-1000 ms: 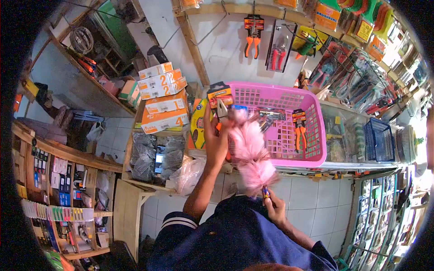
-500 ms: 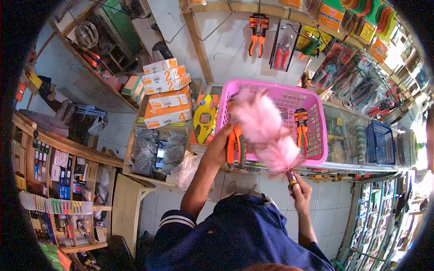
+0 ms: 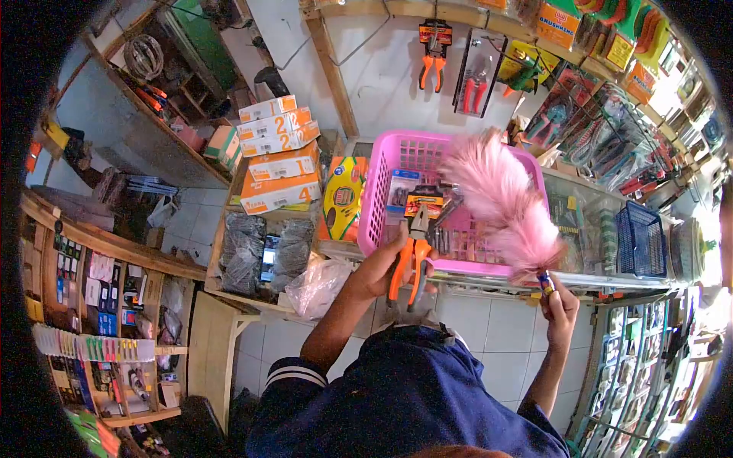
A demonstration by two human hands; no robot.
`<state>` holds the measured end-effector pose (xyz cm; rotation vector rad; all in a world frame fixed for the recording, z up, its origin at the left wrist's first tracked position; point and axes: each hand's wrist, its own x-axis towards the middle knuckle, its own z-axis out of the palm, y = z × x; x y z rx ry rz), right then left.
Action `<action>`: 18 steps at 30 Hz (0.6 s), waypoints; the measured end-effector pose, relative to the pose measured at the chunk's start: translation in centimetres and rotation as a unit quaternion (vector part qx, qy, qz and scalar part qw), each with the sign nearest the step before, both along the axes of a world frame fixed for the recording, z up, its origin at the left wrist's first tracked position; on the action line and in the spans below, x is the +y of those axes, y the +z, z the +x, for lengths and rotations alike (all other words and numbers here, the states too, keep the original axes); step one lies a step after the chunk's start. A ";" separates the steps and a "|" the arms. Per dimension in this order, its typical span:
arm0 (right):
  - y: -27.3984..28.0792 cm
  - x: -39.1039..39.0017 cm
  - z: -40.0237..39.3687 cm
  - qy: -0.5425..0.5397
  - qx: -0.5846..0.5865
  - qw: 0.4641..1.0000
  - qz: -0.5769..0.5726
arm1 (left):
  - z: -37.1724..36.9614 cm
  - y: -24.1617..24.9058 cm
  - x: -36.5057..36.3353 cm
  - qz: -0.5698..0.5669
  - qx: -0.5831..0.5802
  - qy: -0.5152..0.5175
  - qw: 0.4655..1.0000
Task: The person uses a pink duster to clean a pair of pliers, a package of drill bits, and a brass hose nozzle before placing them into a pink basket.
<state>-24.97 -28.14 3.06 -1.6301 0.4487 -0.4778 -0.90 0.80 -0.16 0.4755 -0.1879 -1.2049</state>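
Note:
My left hand (image 3: 379,267) grips a pair of pliers (image 3: 418,248) with orange and black handles, their jaws pointing away from me, at the near edge of a pink plastic basket (image 3: 372,217). An orange and black card sits at the jaws. In my right hand (image 3: 561,309) is the short handle of a fluffy pink duster (image 3: 508,198). Its head lies across the right half of the basket and hides much of the inside. A blue and white package (image 3: 400,185) shows in the basket's left part.
The basket stands on a glass counter (image 3: 603,284). Left of it are a yellow package (image 3: 343,200) and stacked orange-and-white boxes (image 3: 280,166). A dark blue basket (image 3: 641,240) is at the right. Carded pliers (image 3: 433,57) hang on the wall.
The duster has swung right, away from the pliers. My left hand has turned the pliers so their jaws and card now show. My right hand has moved right and slightly up.

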 end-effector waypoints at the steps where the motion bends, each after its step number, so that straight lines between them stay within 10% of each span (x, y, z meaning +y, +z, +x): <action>1: 0.6 -0.3 0.0 0.004 0.002 1.000 0.004 | 0.1 -0.1 -0.2 -0.025 0.002 -0.024 0.999; 5: -0.9 -0.9 0.1 0.166 0.049 0.975 -0.141 | -1.2 0.8 -0.2 0.053 -0.144 0.088 0.984; 18: 0.3 -5.0 -0.9 0.061 0.033 0.996 -0.057 | -0.3 2.1 -0.1 0.052 -0.135 -0.011 0.989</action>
